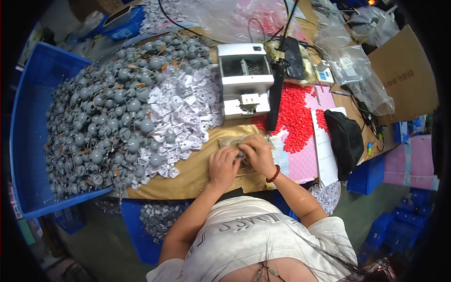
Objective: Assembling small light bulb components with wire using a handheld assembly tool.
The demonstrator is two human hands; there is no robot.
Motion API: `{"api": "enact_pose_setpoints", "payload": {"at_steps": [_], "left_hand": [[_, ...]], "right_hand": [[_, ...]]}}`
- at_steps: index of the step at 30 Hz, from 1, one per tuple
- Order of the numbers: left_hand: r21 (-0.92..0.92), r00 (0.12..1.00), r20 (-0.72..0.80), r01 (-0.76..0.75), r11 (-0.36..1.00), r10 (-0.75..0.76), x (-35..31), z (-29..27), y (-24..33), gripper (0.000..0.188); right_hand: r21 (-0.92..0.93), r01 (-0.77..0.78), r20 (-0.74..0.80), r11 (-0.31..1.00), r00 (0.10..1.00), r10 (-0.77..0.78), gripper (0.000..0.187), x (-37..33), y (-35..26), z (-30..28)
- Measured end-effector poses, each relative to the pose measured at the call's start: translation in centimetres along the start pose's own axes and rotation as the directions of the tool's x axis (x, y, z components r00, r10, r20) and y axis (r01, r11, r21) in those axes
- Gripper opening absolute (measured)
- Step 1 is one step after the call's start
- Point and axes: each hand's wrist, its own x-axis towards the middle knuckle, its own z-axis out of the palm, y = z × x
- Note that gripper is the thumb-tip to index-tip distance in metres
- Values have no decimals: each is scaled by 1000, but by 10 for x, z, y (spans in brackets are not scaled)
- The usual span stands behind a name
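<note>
My left hand (pixel 223 165) and my right hand (pixel 259 154) meet over a small work board (pixel 229 141) on the gold-brown table cover. Between the fingertips of both is a small grey part (pixel 241 154), with what looks like thin wire by it. Both hands are closed in a pinch, and the fingers cover most of the part. Beyond them stands a white desktop machine (pixel 246 77) with a metal fixture at its front. A big heap of grey ball-shaped parts with wires (pixel 105 117) fills the left side, next to a pile of white plastic pieces (pixel 181 113).
Small red parts (pixel 293 117) lie on a pink sheet right of the machine. Nearby are a black pouch (pixel 345 143), a white paper (pixel 324 155) and a black upright bar (pixel 276 96). A large blue bin (pixel 35 113) holds the grey heap. A cardboard box (pixel 404 77) stands far right.
</note>
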Motion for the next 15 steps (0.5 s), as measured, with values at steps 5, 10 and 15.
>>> {"api": "enact_pose_setpoints", "payload": {"at_steps": [5, 10, 15], "left_hand": [[-64, 1000, -9, -11, 998, 10, -6, -6, -5, 41], [-26, 952, 261, 174, 984, -162, -29, -96, 1, 32], [344, 749, 469, 333, 878, -468, -79, -217, -13, 26]], "right_hand": [[280, -132, -14, 951, 990, 141, 8, 20, -5, 15], [523, -379, 273, 764, 923, 271, 18, 17, -9, -5], [451, -485, 358, 749, 867, 347, 20, -10, 21, -49]]}}
